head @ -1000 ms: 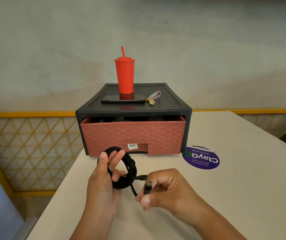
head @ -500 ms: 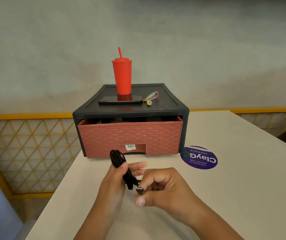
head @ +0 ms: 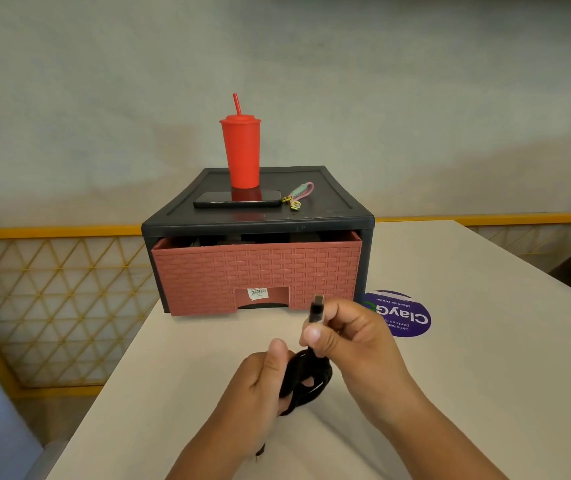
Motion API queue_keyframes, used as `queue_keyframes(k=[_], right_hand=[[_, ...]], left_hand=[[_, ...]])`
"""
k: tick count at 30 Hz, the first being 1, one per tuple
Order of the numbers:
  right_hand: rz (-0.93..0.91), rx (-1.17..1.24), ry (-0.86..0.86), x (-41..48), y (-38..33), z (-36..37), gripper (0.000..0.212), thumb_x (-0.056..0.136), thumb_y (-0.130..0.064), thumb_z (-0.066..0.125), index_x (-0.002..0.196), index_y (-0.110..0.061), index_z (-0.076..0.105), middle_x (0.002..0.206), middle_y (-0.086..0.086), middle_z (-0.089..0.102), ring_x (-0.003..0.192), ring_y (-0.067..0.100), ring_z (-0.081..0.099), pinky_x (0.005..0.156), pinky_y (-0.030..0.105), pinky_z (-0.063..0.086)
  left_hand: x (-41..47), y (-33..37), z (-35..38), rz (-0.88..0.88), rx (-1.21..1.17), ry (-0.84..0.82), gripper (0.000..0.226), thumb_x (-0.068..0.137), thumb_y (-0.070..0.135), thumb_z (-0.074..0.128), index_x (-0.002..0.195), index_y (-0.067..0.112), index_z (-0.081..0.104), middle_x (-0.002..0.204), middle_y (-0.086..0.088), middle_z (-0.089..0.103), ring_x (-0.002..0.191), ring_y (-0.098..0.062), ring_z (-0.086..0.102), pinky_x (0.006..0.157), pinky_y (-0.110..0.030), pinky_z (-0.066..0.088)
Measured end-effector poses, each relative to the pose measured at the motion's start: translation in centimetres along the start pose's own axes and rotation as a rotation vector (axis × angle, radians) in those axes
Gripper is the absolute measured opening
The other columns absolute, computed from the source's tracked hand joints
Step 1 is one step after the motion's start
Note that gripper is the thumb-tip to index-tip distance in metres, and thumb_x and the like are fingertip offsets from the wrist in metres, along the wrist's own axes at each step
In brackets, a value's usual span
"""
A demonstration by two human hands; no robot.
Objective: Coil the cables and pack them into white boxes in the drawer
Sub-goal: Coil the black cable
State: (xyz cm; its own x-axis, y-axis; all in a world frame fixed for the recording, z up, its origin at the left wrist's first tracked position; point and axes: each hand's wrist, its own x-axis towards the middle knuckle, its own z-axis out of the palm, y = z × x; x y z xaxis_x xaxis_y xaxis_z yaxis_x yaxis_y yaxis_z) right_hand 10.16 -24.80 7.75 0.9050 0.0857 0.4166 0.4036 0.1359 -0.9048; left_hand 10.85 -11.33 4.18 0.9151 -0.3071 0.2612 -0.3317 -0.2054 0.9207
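Two hands: both work just in front of the drawer (head: 256, 271), close together over the table (head: 484, 358), which keeps the loops from springing apart.
Left hand (head: 259, 386): fingers curled round the black cable (head: 306, 379), thumb up beside it, clamping the bundle.
Right hand (head: 356, 344): pinches the plug (head: 317, 308) between thumb and forefinger, metal tip pointing up toward the drawer. I'd guess it is held that way so the tail can be wrapped or tucked.
Cable: coiled tight, in front of the drawer, not yet packed.
Drawer: red woven front, only slightly out of its dark frame (head: 339, 202). It likely needs pulling further, and no white boxes show.
Atop the frame: red cup (head: 240, 150), phone (head: 237, 199) and keyring (head: 297, 197), out of the way.
Right of the drawer: a purple sticker (head: 412, 317).
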Motion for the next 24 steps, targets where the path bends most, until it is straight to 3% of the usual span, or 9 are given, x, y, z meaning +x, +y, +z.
queue_keyframes(k=[2, 3, 6, 10, 12, 14, 18, 21, 24], right_hand=[[0.027, -0.006, 0.068, 0.2, 0.1, -0.2, 0.02, 0.067, -0.023, 0.069, 0.061, -0.008, 0.057, 0.057, -0.001, 0.056, 0.049, 0.004, 0.048, 0.047, 0.015, 0.044], [0.046, -0.005, 0.089, 0.3, 0.1, -0.1, 0.018, 0.068, -0.023, 0.067, 0.061, -0.011, 0.057, 0.055, -0.003, 0.057, 0.048, 0.003, 0.048, 0.048, 0.014, 0.043], [0.105, -0.043, 0.125, 0.5, 0.9, -0.3, 0.022, 0.076, -0.018, 0.073, 0.061, -0.013, 0.057, 0.054, -0.005, 0.058, 0.048, 0.002, 0.047, 0.051, 0.013, 0.041], [0.226, -0.021, 0.141, 0.7, 1.6, -0.6, 0.008, 0.079, -0.015, 0.068, 0.08, -0.013, 0.06, 0.056, -0.003, 0.057, 0.05, 0.005, 0.049, 0.051, 0.014, 0.042], [0.24, -0.061, 0.128, 0.7, 1.8, -0.7, 0.028, 0.078, -0.017, 0.07, 0.102, -0.025, 0.057, 0.06, -0.003, 0.06, 0.053, 0.003, 0.054, 0.057, 0.015, 0.045], [0.192, -0.14, 0.105, 0.7, 2.0, -0.8, 0.041, 0.074, -0.026, 0.072, 0.109, -0.037, 0.054, 0.065, -0.007, 0.062, 0.06, 0.001, 0.057, 0.065, 0.017, 0.048], [0.151, -0.266, -0.102, 0.5, 2.3, -1.3, 0.03, 0.069, -0.039, 0.072, 0.098, -0.04, 0.065, 0.09, -0.013, 0.062, 0.077, 0.004, 0.058, 0.075, 0.018, 0.049], [0.205, -0.298, -0.27, 0.3, 2.6, -1.7, 0.047, 0.069, -0.033, 0.069, 0.11, -0.052, 0.056, 0.111, -0.016, 0.054, 0.1, 0.003, 0.055, 0.087, 0.02, 0.048], [0.22, -0.26, -0.393, 0.3, 2.5, -2.0, 0.073, 0.071, -0.01, 0.062, 0.122, -0.059, 0.043, 0.113, -0.007, 0.05, 0.102, 0.011, 0.054, 0.083, 0.025, 0.05]], left_hand=[[-0.2, 0.2, 0.0, -0.001, -0.046, -0.085, 0.076, 0.087, 0.061, 0.017, 0.075, 0.0, 0.06, 0.036, 0.009, 0.043, 0.035, -0.001, 0.038, 0.046, -0.007, 0.027], [-0.1, 0.2, 0.0, 0.025, -0.04, -0.114, 0.075, 0.085, 0.069, 0.029, 0.073, 0.001, 0.06, 0.039, 0.009, 0.044, 0.038, 0.0, 0.039, 0.048, -0.008, 0.029], [0.1, -0.5, 0.0, 0.059, 0.061, -0.126, 0.067, 0.063, 0.066, 0.06, 0.073, 0.0, 0.061, 0.056, 0.002, 0.05, 0.054, -0.008, 0.047, 0.056, -0.024, 0.037], [0.1, -0.4, 0.1, -0.052, 0.098, -0.08, 0.036, 0.09, 0.035, 0.055, 0.066, 0.009, 0.061, 0.045, 0.012, 0.046, 0.044, 0.0, 0.042, 0.054, -0.016, 0.035], [0.0, -0.3, 0.1, -0.091, 0.077, -0.107, 0.035, 0.096, 0.024, 0.045, 0.066, 0.013, 0.06, 0.036, 0.012, 0.038, 0.035, -0.001, 0.036, 0.048, -0.013, 0.03], [0.0, 0.0, 0.1, -0.123, 0.017, -0.109, 0.038, 0.097, 0.027, 0.044, 0.067, 0.01, 0.06, 0.035, 0.01, 0.034, 0.034, -0.002, 0.03, 0.049, -0.017, 0.031], [0.2, 0.3, -0.8, -0.148, -0.159, -0.025, 0.041, 0.078, 0.045, 0.044, 0.061, 0.012, 0.061, 0.035, 0.006, 0.028, 0.036, -0.011, 0.024, 0.061, -0.035, 0.036], [0.3, 0.3, -1.6, -0.177, -0.22, -0.014, 0.043, 0.079, 0.041, 0.038, 0.049, 0.018, 0.059, 0.035, 0.003, 0.025, 0.035, -0.013, 0.023, 0.065, -0.037, 0.044], [0.3, 0.1, -2.0, -0.189, -0.3, -0.035, 0.043, 0.077, 0.043, 0.042, 0.057, 0.013, 0.064, 0.036, 0.001, 0.022, 0.033, -0.014, 0.022, 0.062, -0.028, 0.047]])
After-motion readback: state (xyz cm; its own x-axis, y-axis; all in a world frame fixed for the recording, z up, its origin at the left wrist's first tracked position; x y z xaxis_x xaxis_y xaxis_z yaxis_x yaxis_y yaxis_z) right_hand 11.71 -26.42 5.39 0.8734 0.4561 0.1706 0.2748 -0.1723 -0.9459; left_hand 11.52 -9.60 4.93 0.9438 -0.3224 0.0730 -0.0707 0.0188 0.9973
